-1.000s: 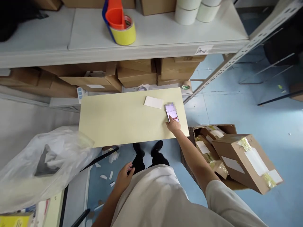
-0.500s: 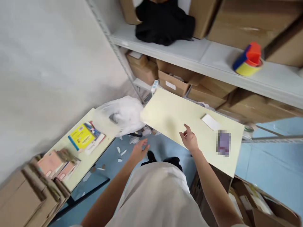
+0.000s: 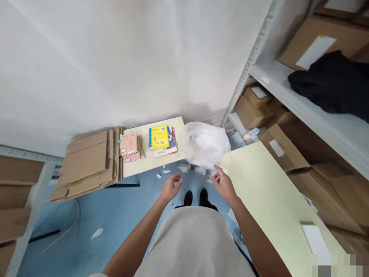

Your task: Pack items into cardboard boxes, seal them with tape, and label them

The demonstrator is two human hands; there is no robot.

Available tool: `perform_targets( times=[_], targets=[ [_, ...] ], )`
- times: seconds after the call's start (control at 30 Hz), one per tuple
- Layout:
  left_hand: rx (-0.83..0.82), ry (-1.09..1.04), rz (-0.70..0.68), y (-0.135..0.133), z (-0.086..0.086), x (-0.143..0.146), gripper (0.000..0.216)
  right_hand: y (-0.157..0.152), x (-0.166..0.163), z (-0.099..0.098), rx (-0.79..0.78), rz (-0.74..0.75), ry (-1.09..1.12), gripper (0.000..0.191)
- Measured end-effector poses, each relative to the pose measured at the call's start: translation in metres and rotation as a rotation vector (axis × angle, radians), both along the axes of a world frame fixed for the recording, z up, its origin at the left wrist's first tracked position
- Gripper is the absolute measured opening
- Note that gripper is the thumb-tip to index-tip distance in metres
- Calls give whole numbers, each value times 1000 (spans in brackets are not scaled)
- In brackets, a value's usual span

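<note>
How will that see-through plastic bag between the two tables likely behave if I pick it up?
The plastic bag will probably sag and shift shape, since its thin film is wrinkled and loose. It may be light for its size, going by that flimsy film, though what's inside is hard to make out.

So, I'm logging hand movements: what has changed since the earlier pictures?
The right hand has left the phone, which can't be made out now, and swung leftward to near the plastic bag. The left hand has moved forward from the waist. The view has turned left. The white box stays on the table.
</note>
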State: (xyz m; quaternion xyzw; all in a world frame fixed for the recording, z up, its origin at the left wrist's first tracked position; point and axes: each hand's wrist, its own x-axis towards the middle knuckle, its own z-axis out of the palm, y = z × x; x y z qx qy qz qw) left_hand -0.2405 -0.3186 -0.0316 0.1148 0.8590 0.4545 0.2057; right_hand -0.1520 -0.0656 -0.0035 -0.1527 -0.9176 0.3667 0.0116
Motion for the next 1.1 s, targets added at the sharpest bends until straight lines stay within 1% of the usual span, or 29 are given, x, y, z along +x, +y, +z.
perform_targets(
  times=[0.2,0.33,0.43,0.53,0.6,0.73,0.9,1.0,1.1],
  targets=[
    [-42,3,232,-13,10,1,45,-8,-45,-6,-55,283,-19,47],
    [-85,-3,367,-22,14,10,46,-19,-75,-10,-35,490,-83,39],
    [-81,-18,468,-30,16,19,48,-30,-94,-16,-34,642,-112,37],
    [-72,-41,546,-37,16,20,49,-44,-113,-20,-20,745,-121,36],
    [-74,-43,559,-43,14,13,48,-55,-128,-22,10,782,-108,34],
    [-65,-21,515,-58,3,-19,45,-81,-160,-25,58,797,-87,34],
    [-97,-11,411,-84,-23,-81,45,-115,-201,-39,109,751,-167,37],
    [-93,-43,367,-98,-39,-124,45,-136,-227,-52,137,703,-252,46],
    [-9,-178,382,-105,-53,-168,52,-156,-256,-65,144,632,-325,61]
  ],
)
